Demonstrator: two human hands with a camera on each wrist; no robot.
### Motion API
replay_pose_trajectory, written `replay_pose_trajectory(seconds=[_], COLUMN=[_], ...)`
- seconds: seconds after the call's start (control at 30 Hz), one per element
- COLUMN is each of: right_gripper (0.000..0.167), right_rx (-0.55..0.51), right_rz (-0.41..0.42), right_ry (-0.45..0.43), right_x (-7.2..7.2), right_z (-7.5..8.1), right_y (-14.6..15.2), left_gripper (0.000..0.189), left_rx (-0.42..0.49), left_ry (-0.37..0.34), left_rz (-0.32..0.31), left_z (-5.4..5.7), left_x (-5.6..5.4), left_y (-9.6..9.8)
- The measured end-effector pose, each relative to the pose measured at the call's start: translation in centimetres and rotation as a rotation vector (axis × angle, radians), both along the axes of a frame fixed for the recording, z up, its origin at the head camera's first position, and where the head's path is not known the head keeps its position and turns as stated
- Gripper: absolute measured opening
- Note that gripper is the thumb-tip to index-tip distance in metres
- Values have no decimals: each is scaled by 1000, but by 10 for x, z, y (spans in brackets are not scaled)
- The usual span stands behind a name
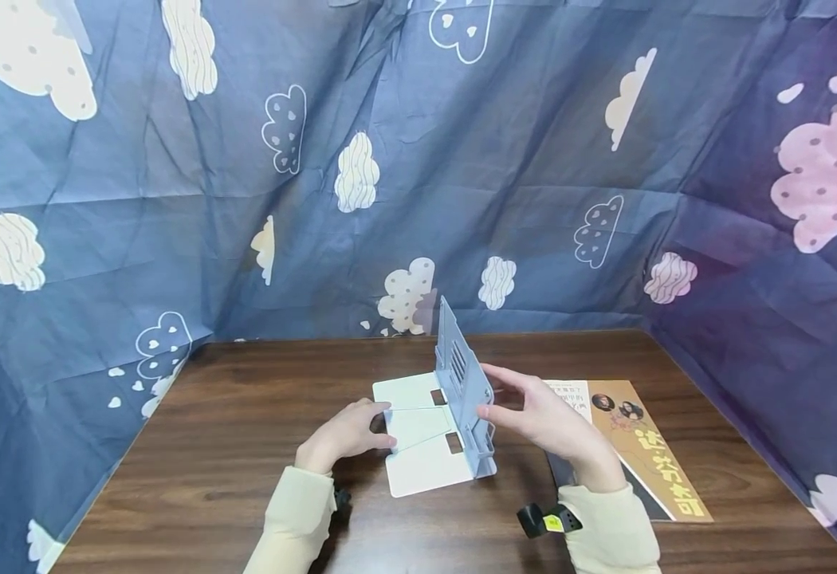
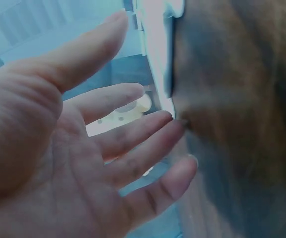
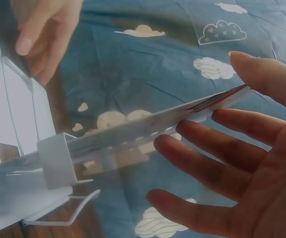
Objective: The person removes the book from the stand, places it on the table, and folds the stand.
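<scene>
A pale blue-and-white folding book stand (image 1: 418, 458) is on the wooden table, its flat base to the left and a slotted panel (image 1: 461, 367) tilted up on the right. My right hand (image 1: 544, 410) holds this panel by its outer edge. In the right wrist view, the edge lies between the thumb (image 3: 266, 79) and the fingers (image 3: 207, 168). At the base's left edge is my left hand (image 1: 347, 434), its fingers (image 2: 133, 163) loosely extended. The left thumb (image 2: 90, 52) stands apart from them, and the fingertips are at or near the base's edge; contact is unclear.
A book (image 1: 637, 454) with an orange, white and dark cover lies right of the stand, partly beneath my right forearm. The brown table (image 1: 246, 422) meets a blue cloud-patterned cloth (image 1: 318, 255) at the back and sides.
</scene>
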State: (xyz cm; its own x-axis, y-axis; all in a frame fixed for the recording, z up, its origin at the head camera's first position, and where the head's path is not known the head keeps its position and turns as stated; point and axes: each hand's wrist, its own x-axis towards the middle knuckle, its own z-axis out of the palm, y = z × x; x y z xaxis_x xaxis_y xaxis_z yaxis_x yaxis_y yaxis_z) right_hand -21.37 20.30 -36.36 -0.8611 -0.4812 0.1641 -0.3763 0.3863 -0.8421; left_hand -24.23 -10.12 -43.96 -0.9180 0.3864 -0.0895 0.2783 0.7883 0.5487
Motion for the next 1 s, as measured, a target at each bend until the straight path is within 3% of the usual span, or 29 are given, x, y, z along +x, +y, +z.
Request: replay_pose_trajectory(seconds=[0.17, 0.4, 0.67, 0.87, 1.0], right_gripper=[63, 58, 56, 53, 51], right_rx=[5, 62, 99, 110, 118], right_rz=[5, -5, -34, -50, -46], right_ry=[12, 82, 131, 171, 228], right_x=[3, 5, 8, 11, 14], right_z=[-1, -1, 0, -2, -5], right_y=[-9, -23, -35, -45, -55], left_gripper=[59, 48, 40, 41, 47], left_rx=[53, 276, 447, 590, 691], left_ry=[64, 204, 306, 308, 235], left_rz=[-8, -35, 27, 103, 154], left_z=[6, 31, 54, 59, 55], left_x=[3, 11, 23, 28, 25], left_y=[-5, 8, 31, 40, 42])
